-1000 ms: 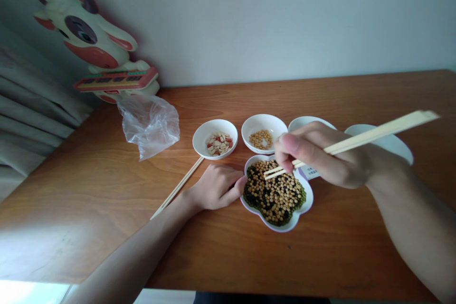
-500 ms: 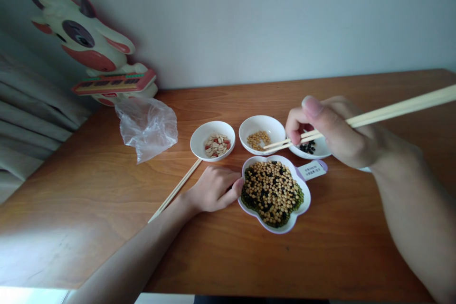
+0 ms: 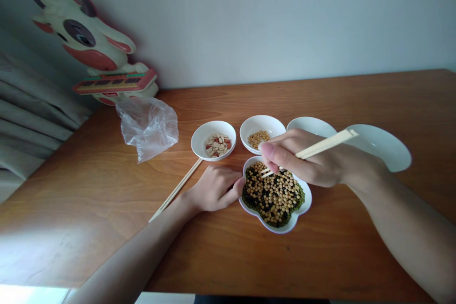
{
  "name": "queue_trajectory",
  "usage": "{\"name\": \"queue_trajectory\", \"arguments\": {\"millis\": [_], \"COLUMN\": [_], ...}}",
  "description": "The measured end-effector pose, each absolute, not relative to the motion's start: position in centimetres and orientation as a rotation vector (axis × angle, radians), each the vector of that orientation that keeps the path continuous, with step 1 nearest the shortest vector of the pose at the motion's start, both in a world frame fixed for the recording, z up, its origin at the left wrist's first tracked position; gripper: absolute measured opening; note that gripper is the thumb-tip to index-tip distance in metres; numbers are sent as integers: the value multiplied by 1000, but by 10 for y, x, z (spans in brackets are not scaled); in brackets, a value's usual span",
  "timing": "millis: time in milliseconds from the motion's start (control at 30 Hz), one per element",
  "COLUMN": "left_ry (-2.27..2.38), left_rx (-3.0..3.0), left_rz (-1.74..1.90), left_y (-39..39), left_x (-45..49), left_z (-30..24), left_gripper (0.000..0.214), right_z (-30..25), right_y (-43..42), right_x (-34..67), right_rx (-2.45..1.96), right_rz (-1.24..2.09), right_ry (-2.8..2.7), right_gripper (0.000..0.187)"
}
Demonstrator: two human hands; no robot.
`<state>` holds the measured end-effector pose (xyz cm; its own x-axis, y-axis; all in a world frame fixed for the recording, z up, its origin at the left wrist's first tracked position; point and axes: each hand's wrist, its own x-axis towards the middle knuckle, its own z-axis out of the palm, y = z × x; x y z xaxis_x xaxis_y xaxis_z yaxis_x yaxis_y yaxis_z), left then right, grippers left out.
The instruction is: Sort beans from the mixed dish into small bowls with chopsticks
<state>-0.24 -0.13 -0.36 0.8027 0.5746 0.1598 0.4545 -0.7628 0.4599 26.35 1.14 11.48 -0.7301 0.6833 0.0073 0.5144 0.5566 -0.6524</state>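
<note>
My right hand (image 3: 302, 157) grips a pair of wooden chopsticks (image 3: 327, 145), tips down among the beans at the upper part of a flower-shaped bowl (image 3: 302, 208). Yellow soybeans (image 3: 276, 194), black beans and small green beans lie mixed in that bowl. Whether a bean is pinched between the tips is too small to tell. My left hand (image 3: 216, 189) rests on the table at the bowl's left side, its fingers curled and the thumb against the rim. Behind, a white bowl (image 3: 274, 126) holds some soybeans. My right hand covers the flower-shaped bowl's labelled handle.
A white bowl (image 3: 200, 137) of pale flat seeds and reddish pieces stands left. Two more white bowls, one (image 3: 309, 125) behind my right hand and another (image 3: 390, 147) farther right, are partly covered. Spare chopsticks (image 3: 176, 190), a plastic bag (image 3: 148, 126) and a cow toy (image 3: 94, 42) are at left.
My right hand has moved left and down with the chopsticks, their tips going from the soybean bowl into the flower-shaped bowl. My left hand has stayed in place.
</note>
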Motion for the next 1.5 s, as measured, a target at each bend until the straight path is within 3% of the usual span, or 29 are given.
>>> {"name": "queue_trajectory", "arguments": {"millis": [833,1100,1333,1500], "left_ry": [771,779,772,774], "left_rx": [2581,2597,2596,2594], "left_rz": [406,376,389,387], "left_y": [-2,-2,-4,-4], "left_x": [-1,-5,-10,-11], "left_z": [-1,-6,-6,-5], "left_gripper": [39,40,40,40], "right_z": [112,120,128,124], "right_y": [13,16,22,23], "right_x": [259,280,292,287], "right_rx": [-913,-887,-1031,-978], "right_rz": [823,891,657,721], "right_ry": [-2581,-2358,-2197,-2231], "right_gripper": [57,60,55,55]}}
